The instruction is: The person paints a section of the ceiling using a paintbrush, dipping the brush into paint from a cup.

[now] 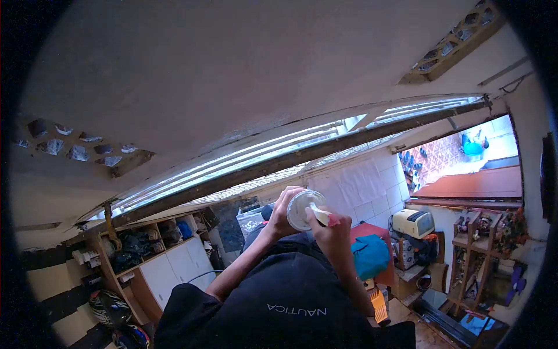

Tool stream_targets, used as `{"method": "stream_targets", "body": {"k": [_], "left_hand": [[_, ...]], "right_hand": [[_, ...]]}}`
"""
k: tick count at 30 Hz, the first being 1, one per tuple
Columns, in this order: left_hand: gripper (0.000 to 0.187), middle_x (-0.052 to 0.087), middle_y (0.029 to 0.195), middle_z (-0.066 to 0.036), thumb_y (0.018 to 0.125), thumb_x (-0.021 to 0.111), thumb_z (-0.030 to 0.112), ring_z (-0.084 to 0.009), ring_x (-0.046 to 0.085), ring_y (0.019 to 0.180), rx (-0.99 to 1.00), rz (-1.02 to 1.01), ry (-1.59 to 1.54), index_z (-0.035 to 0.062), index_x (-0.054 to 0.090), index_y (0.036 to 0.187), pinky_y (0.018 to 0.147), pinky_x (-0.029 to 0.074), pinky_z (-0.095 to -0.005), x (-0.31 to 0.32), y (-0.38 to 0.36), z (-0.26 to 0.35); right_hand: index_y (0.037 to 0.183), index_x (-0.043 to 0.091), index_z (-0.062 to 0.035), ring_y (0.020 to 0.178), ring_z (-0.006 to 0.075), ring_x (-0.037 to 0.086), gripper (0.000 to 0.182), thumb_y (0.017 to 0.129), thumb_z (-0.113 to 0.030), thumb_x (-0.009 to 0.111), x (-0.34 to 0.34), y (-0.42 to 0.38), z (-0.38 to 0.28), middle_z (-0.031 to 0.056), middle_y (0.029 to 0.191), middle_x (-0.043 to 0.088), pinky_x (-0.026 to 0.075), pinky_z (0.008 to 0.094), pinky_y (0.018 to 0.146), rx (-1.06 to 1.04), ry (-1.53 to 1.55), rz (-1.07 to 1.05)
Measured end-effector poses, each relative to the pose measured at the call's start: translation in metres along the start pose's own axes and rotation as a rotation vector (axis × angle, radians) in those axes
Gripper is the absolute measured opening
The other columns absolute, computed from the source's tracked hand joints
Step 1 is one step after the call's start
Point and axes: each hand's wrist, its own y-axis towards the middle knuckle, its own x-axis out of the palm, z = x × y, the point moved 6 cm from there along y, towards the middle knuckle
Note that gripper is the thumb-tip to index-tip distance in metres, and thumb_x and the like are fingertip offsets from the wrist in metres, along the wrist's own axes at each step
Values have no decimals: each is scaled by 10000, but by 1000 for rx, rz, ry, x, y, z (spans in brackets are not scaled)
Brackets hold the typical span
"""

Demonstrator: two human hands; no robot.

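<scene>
My left hand (pixel 282 213) is closed around the side of a round, clear plastic tub (pixel 298 220) and holds it up in front of my chest. Something whitish coats the inside of the tub. In my right hand (pixel 334 233), closed, is a brush (pixel 321 216) with a pale end and a red part near the fingers. The brush's pale end reaches over the rim into the tub. How much it touches the contents is too small to tell.
Below the wall and louvred window (pixel 256 157) is a shelf cabinet (pixel 168 273) at left, with helmets (pixel 110 307) near it. To the right are a teal cloth (pixel 369 256), an orange plastic item (pixel 379 306), a cream appliance (pixel 412 223) and a wooden rack (pixel 472 256). Through a doorway, a person (pixel 474 146) is visible.
</scene>
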Motion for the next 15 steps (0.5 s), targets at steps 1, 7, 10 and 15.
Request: {"method": "stream_targets", "body": {"k": [1,7,10,15], "left_hand": [[619,557,971,-163,531,802,164,-321,568,892,-2,1,0,-4,495,1042,761,475,-366,0,0,1],[592,557,974,-158,550,784,153,-318,564,905,-46,-2,-34,-1,500,1046,769,474,-363,-1,0,1],[564,556,974,-156,558,780,150,-308,572,891,-41,8,1,-6,514,1030,762,477,-356,0,2,-2],[539,557,985,-150,566,781,156,-288,588,877,-74,52,39,-11,540,1018,750,485,-341,-8,11,1]], "right_hand": [[685,602,16,509,236,610,163,772,-116,644,4,0,0,145,587,599,448,325,458,-31,-107,-51],[646,585,19,563,317,604,193,771,-121,629,12,4,0,189,610,576,447,357,480,14,-219,-115],[638,575,19,536,290,605,203,771,-122,634,8,6,-10,168,587,579,445,338,478,-28,-154,-71],[626,573,-12,476,86,536,210,760,-135,677,-15,11,-20,28,524,559,405,245,452,127,134,-5]]}}
